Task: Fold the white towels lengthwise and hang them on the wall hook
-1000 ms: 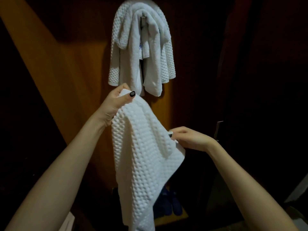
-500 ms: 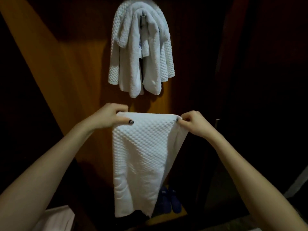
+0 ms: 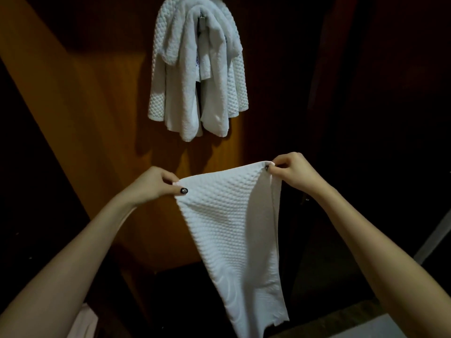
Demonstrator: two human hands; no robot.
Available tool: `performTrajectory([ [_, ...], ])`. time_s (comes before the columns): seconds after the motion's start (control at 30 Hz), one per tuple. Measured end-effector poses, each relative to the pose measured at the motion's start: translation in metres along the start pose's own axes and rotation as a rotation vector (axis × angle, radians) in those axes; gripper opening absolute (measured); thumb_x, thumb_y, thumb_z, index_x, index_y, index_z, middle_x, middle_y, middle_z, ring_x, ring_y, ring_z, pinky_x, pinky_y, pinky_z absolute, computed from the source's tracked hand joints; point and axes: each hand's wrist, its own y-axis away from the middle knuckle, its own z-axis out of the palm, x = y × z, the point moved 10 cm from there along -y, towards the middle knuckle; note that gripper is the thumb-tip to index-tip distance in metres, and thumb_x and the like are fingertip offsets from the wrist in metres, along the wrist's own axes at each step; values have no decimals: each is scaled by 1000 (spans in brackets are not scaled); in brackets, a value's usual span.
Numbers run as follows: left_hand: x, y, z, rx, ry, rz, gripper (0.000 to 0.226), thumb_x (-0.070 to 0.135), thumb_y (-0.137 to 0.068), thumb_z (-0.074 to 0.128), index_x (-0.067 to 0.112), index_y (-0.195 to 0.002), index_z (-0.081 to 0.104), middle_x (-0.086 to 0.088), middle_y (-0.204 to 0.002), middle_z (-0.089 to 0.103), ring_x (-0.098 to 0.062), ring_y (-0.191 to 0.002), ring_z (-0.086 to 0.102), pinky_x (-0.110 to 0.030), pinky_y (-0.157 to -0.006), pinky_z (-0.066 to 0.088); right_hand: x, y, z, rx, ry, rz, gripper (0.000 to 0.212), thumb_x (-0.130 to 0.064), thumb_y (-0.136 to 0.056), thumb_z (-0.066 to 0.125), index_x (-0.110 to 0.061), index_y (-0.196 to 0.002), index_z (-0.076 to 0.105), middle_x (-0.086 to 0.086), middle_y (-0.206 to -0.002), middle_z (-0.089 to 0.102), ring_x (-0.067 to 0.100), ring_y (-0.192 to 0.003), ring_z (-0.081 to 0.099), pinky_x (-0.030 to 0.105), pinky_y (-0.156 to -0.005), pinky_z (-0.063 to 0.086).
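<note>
1. Gripping with the left hand (image 3: 151, 184) the upper left corner of a white towel (image 3: 227, 215) with a waffle texture: fingers curled behind the cloth, thumb with a dark painted nail pressed on the near face.
2. Pinching with the right hand (image 3: 292, 169) the upper right corner of the same cloth: fingers curled tight round the edge, a dark nail just showing at the fold.
3. Both raised and held well apart, the right a little higher than the left, bare forearms reaching up from the lower corners of the view.
4. Stretched between the two grips along its top edge, sloping up to the right; hanging free below and narrowing toward the bottom; doubled over, with a second layer showing along the right side.
5. Above and clear of it, not touching: a bundle of white towels (image 3: 195, 69) draped over the wall hook (image 3: 202, 18), several layers overlapping, ends at uneven heights, a trace of blue print on an inner layer.
6. Of the hook itself, only a small metal piece visible between the top folds.
7. Behind everything, an orange-brown wooden panel (image 3: 85, 118), lit in the middle, dark to either side.
8. At lower left a pale cloth (image 3: 85, 320); at lower right a pale surface (image 3: 366, 325); both too dim to identify.
</note>
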Motion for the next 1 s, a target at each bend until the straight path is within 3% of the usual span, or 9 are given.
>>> performTrajectory([
  [0.07, 17, -4, -7, 178, -90, 55, 17, 22, -71, 83, 20, -60, 70, 1, -65, 69, -8, -62, 59, -24, -62, 39, 13, 0, -4, -1, 4, 67, 33, -26, -89, 60, 0, -70, 67, 5, -59, 54, 18, -51, 44, 33, -49, 32],
  [0.17, 41, -3, -10, 341, -150, 114, 19, 23, -73, 81, 21, -60, 67, 1, -63, 67, -10, -55, 54, -24, -52, 38, 36, 5, -7, -28, 39, 170, 29, -27, -85, 66, -8, -63, 69, -4, -49, 51, 7, -44, 42, 28, -46, 33],
  [0.23, 48, -4, -8, 364, -166, 120, 15, 22, -74, 80, 20, -64, 69, 1, -66, 68, -12, -55, 57, -26, -52, 42, 48, 12, -3, -57, 58, 208, 27, -28, -84, 68, -16, -59, 70, -7, -50, 59, 6, -46, 49, 24, -47, 39],
  [0.37, 48, -4, -10, 360, -116, 122, 21, 22, -72, 82, 27, -59, 67, 10, -59, 65, -3, -51, 55, -25, -54, 42, 58, 24, 28, -205, 22, 215, 37, -26, -86, 68, -19, -51, 62, -13, -37, 46, 3, -34, 39, 15, -38, 27],
  [0.43, 47, -2, -12, 311, -66, 123, 22, 21, -73, 81, 28, -58, 68, 10, -55, 66, 2, -52, 55, -24, -56, 40, 59, 27, 45, -265, 54, 206, 32, -26, -86, 67, -12, -58, 66, -10, -43, 46, 4, -37, 36, 20, -42, 27],
  [0.57, 45, 4, -26, 262, -106, 121, 26, 21, -78, 76, 31, -56, 68, 5, -61, 68, -15, -62, 59, -29, -62, 40, 47, 21, 69, -267, 44, 150, 29, -25, -88, 65, -1, -72, 68, 3, -59, 51, 9, -46, 39, 20, -42, 27],
  [0.7, 45, 17, -51, 405, -270, 116, 14, 27, -77, 77, 16, -69, 72, 11, -64, 63, -3, -61, 56, -20, -56, 38, 22, 15, 107, -399, 52, 79, 29, -23, -92, 62, -8, -67, 64, 1, -58, 49, 9, -47, 37, 22, -44, 27],
  [0.83, 48, 24, -67, 536, -458, 139, 20, 26, -80, 74, 7, -77, 72, -5, -76, 67, -16, -70, 56, -26, -62, 37, -1, 9, 136, -497, 61, 32, 27, -25, -95, 59, -19, -69, 63, -1, -65, 54, 12, -54, 42, 26, -50, 30],
  [1.0, 35, 26, -80, 585, -325, 117, 18, 25, -80, 76, 8, -81, 75, -4, -79, 70, -13, -72, 60, -22, -63, 42, -1, 4, 154, -440, -21, 115, 27, -21, -93, 60, -15, -68, 65, -5, -65, 60, -4, -45, 54, 10, -41, 35],
])
